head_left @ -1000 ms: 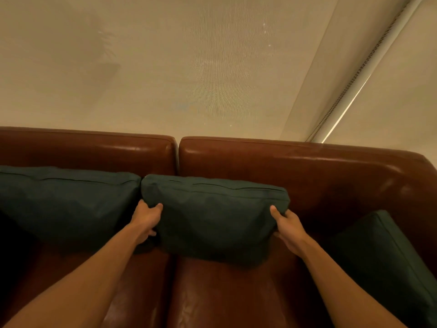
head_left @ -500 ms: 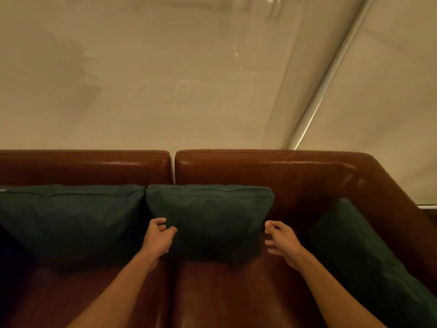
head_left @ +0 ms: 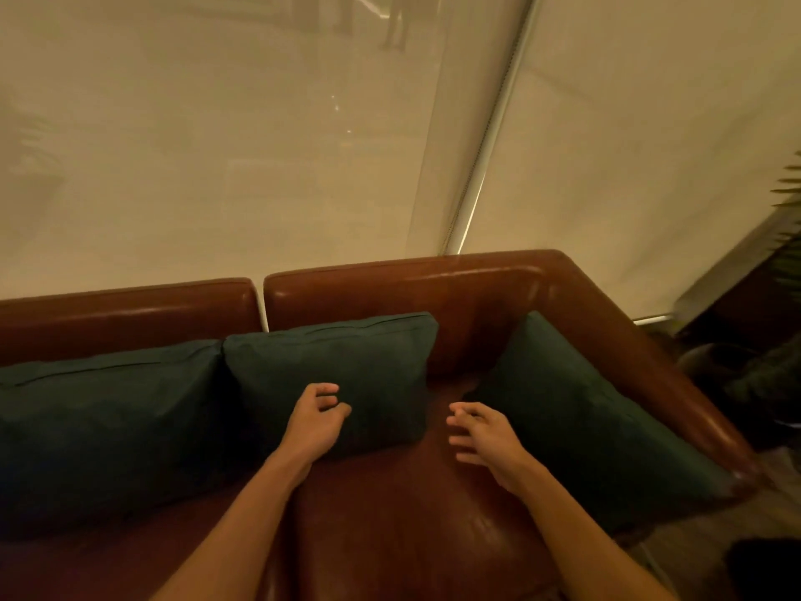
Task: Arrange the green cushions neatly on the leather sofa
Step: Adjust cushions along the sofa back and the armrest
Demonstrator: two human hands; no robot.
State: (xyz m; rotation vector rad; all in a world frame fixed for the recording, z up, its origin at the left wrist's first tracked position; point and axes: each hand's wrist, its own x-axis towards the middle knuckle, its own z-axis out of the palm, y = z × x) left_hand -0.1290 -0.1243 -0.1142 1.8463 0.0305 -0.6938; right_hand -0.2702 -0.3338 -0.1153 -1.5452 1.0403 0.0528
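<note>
Blinds (head_left: pixel 216 167) of pale cream fill the wall behind the brown leather sofa (head_left: pixel 411 535), whose backrest is split by a narrow gap into two sections. Three dark green cushions sit on it. The left cushion (head_left: pixel 108 427), the widest in view, leans upright against the left section of the back, its right edge touching the middle cushion (head_left: pixel 346 362), which stands upright against the right section just beside the gap. The right cushion (head_left: pixel 585 427) leans against the armrest at the sofa's corner, apart from the middle one, with bare leather showing between them.

Both my forearms reach in from the bottom of the view. My left hand (head_left: pixel 314 422) is in front of the lower face of the middle cushion, fingers loosely curled and grasping nothing; I cannot tell whether the knuckles touch the fabric. My right hand (head_left: pixel 485 435) hovers over the seat in the space between the middle and right cushions, fingers spread and relaxed, empty.

A bead chain (head_left: pixel 485 132) hangs beside the white strip between two blinds, and plant fronds (head_left: pixel 789 253) show, blurred, at the right edge
</note>
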